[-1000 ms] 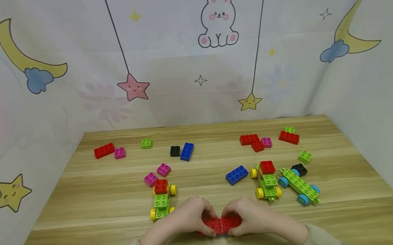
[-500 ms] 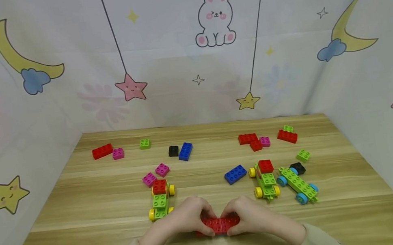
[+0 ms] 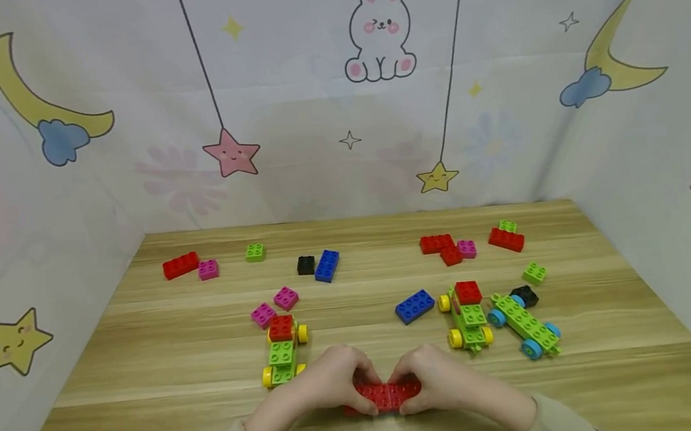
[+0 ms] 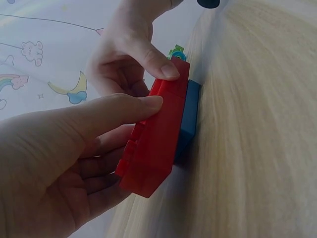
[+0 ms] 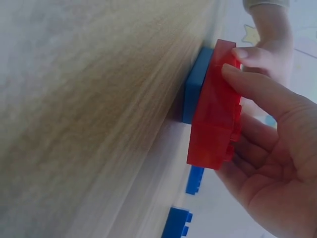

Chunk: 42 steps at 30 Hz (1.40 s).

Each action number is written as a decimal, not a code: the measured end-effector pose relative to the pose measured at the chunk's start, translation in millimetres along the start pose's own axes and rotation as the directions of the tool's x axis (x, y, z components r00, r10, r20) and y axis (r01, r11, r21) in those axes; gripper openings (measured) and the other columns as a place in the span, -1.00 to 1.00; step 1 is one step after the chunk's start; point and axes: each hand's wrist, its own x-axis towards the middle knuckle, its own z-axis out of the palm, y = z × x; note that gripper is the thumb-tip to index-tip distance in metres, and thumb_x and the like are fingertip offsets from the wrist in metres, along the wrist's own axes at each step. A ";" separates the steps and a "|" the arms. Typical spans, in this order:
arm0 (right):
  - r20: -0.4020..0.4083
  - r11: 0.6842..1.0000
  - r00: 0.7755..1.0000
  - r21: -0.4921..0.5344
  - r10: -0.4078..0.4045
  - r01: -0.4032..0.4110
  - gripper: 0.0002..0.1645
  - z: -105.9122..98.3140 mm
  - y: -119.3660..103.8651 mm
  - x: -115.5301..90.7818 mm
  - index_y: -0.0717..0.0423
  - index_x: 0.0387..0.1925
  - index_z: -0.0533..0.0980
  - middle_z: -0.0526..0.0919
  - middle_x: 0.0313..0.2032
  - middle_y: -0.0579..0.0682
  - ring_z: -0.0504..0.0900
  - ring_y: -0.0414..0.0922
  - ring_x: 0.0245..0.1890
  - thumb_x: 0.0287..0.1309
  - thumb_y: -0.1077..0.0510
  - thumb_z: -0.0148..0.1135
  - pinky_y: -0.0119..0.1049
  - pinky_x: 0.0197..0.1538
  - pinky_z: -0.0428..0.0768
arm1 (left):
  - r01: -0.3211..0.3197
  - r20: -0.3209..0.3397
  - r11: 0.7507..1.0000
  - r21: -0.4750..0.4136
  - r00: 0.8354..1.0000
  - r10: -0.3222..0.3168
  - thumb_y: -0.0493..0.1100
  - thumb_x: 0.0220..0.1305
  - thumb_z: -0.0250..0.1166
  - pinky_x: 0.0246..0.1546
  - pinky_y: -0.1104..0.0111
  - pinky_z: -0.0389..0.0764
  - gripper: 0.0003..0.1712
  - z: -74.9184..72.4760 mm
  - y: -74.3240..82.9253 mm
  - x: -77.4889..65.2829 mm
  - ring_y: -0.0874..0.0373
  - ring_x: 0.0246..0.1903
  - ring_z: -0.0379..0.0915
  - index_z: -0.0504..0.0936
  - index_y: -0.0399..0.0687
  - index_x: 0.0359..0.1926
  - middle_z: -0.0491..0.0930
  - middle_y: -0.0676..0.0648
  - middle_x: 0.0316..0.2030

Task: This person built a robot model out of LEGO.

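Two red bricks lie end to end on a blue brick (image 4: 190, 114), which is at the tabletop beneath them and mostly hidden in the head view. My left hand (image 3: 341, 380) grips the left red brick (image 4: 154, 146), thumb on the near side and fingers behind. The right red brick (image 5: 212, 116) is held the same way by my right hand (image 3: 435, 378). The thumbs sit close together on either side of the seam. Both red bricks overhang the blue one at their outer ends, studs facing up.
Beyond my left arm stands a green car (image 3: 281, 356) with yellow wheels; a similar car (image 3: 470, 319) is at right, beside a green wheeled base (image 3: 525, 324). A blue brick (image 3: 415, 306) lies ahead. Several loose bricks are scattered toward the printed curtain (image 3: 315, 176).
The view shifts slightly. Both hands keep their grip on the red bricks, and nothing on the table visibly moves.
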 end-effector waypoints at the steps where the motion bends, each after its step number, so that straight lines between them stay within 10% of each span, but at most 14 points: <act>1: -0.003 1.000 1.000 0.001 -0.001 0.001 -0.65 0.2 0.4 0.0 0.09 -0.22 0.71 0.75 -0.31 -0.15 0.58 -0.43 -0.31 -0.11 0.09 0.56 -0.49 -0.24 0.56 | 0.000 0.000 1.000 0.000 1.000 0.000 -0.18 -0.12 0.60 -0.34 0.54 0.51 -0.73 0.0 0.2 -0.1 0.43 -0.43 0.44 0.76 -0.06 -0.32 0.66 0.18 -0.41; 31: -0.014 0.998 0.999 -0.025 0.052 -0.052 -0.55 13.3 -15.9 7.8 0.10 -0.15 0.64 0.71 -0.25 -0.17 0.52 -0.43 -0.29 -0.20 0.16 0.55 -0.52 -0.20 0.53 | -0.067 -0.037 0.986 0.155 0.997 0.074 -0.13 0.14 0.45 -0.23 0.47 0.58 -0.78 -22.9 18.4 -16.9 0.29 -0.27 0.54 0.76 -0.11 -0.19 0.73 0.01 -0.25; 42: -0.011 0.999 0.999 -0.030 0.042 -0.042 -0.62 13.3 -19.0 11.0 0.09 -0.17 0.65 0.70 -0.26 -0.17 0.52 -0.43 -0.29 -0.13 0.17 0.53 -0.50 -0.21 0.53 | -0.132 -0.292 0.944 0.303 0.930 0.224 -0.18 0.19 0.41 -0.18 0.27 0.67 -0.76 -63.1 -1.6 -36.7 0.13 -0.22 0.62 0.74 -0.10 -0.11 0.74 -0.02 -0.22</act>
